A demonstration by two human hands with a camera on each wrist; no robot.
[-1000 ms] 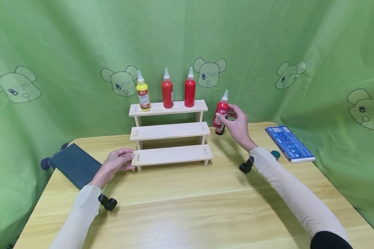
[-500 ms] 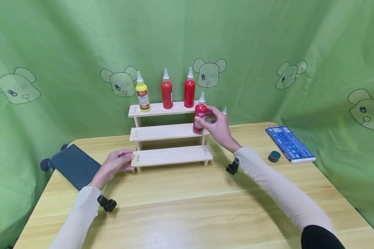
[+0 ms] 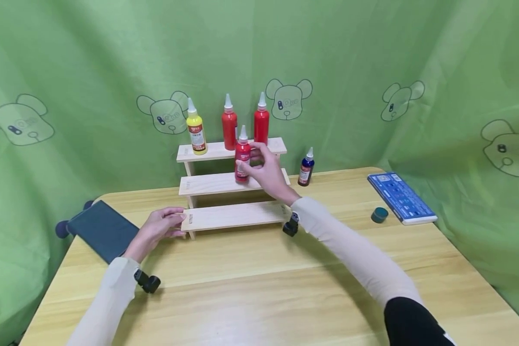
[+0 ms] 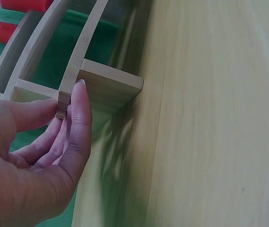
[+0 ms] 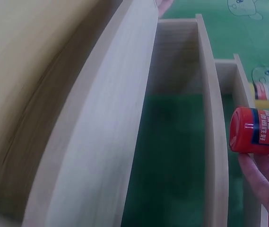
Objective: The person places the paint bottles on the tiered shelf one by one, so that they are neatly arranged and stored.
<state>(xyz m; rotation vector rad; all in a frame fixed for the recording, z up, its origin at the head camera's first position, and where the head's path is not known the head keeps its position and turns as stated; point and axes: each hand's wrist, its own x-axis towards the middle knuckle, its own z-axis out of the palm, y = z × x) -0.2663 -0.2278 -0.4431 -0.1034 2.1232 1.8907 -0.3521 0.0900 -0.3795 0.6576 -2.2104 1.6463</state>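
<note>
A three-step wooden display stand [image 3: 205,184] stands on the table. My left hand [image 3: 157,228] pinches the left end of its lowest board, thumb above and fingers beneath, as the left wrist view shows. With thumb and fingers, my right hand [image 3: 269,174] holds a red squeeze bottle [image 3: 242,153] upright by its side over the middle step. Whether its base touches the board I cannot tell. On the top step are a yellow bottle [image 3: 196,133], a red bottle [image 3: 229,129] and another red bottle [image 3: 261,124], its lower part partly hidden by my right hand.
A dark blue bottle [image 3: 305,170] stands on the table right of the stand. Farther right lie a small round teal object [image 3: 379,215] and a blue-and-white flat box [image 3: 402,198]. On the left, a dark notebook [image 3: 104,231] lies near the table edge. Green cloth hangs behind.
My right hand has carried the red bottle leftward from beside the stand to over the middle step. The dark blue bottle has come into full view. My left hand stays on the lowest board.
</note>
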